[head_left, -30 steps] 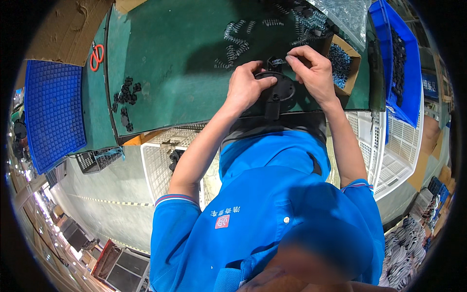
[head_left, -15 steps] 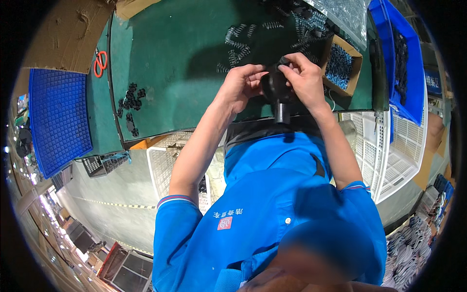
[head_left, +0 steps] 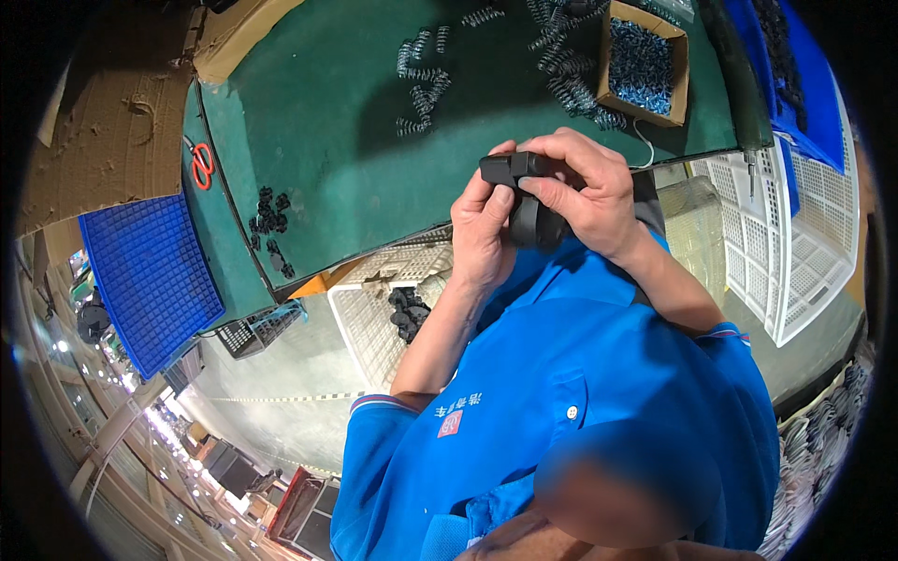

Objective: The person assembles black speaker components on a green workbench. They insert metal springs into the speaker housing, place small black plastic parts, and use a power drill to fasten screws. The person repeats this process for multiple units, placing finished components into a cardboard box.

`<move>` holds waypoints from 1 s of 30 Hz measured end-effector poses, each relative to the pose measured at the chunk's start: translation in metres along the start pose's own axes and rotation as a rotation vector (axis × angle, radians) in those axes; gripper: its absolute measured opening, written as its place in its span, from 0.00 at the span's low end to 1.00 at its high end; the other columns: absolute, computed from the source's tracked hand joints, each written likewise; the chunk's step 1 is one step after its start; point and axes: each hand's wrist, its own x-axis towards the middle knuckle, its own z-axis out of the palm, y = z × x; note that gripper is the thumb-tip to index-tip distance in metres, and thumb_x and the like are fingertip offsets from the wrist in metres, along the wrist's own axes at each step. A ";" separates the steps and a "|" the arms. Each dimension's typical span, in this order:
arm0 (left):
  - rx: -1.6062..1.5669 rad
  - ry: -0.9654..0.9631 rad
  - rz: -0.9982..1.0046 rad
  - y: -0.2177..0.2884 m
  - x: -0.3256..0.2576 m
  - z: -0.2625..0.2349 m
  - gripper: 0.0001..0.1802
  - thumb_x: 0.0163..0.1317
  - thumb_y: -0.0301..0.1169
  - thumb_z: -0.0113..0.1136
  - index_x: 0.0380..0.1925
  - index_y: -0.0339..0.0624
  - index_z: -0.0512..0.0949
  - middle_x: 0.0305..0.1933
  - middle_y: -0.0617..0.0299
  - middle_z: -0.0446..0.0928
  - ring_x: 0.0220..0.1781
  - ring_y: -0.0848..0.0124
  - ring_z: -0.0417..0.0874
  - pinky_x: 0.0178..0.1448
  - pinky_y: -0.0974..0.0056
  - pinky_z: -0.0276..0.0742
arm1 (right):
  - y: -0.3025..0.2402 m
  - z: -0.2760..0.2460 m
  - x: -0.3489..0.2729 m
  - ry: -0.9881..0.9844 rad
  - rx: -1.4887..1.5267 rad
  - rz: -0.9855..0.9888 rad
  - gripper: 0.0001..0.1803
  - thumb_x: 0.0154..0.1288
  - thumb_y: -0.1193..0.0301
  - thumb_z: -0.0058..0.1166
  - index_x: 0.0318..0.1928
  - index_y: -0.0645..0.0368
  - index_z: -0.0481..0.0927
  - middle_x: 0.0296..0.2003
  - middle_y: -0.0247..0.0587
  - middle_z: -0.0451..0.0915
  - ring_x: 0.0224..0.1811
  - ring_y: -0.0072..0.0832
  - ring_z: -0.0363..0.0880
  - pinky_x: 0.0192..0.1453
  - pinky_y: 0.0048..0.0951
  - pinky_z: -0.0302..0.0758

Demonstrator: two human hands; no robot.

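Note:
Close to my body, at the near edge of the green table, both hands grip one black plastic part [head_left: 536, 220] with a blocky upper end and a rounded lower end. My left hand [head_left: 482, 229] wraps its left side, thumb pressed against the front. From the right, my right hand [head_left: 589, 192] closes over the top, its thumb and fingers pinching the blocky end. Beyond the hands, loose metal coil springs [head_left: 426, 89] lie on the table [head_left: 318, 140]. More springs [head_left: 575, 84] are heaped beside a cardboard box [head_left: 681, 79] of small bluish metal pieces.
Red-handled scissors [head_left: 202, 166] and small black parts [head_left: 269, 220] lie at the left. A blue gridded tray [head_left: 154, 280] and cardboard [head_left: 112, 103] stand beyond. White crates [head_left: 360, 327] are below the table edge and at right [head_left: 748, 215], near a blue bin [head_left: 814, 140].
Both hands have drawn the black part nearer my body and turned it, so its blocky end shows on top. The view has shifted as well.

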 end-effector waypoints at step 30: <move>1.786 -0.067 0.774 0.002 0.055 -0.009 0.25 0.48 0.32 0.71 0.48 0.40 0.80 0.44 0.58 0.78 0.53 0.58 0.76 0.62 0.49 0.63 | 0.073 -0.003 0.004 0.009 -0.700 -0.047 0.07 0.54 0.81 0.54 0.34 0.59 0.81 0.32 0.43 0.77 0.33 0.47 0.80 0.35 0.43 0.77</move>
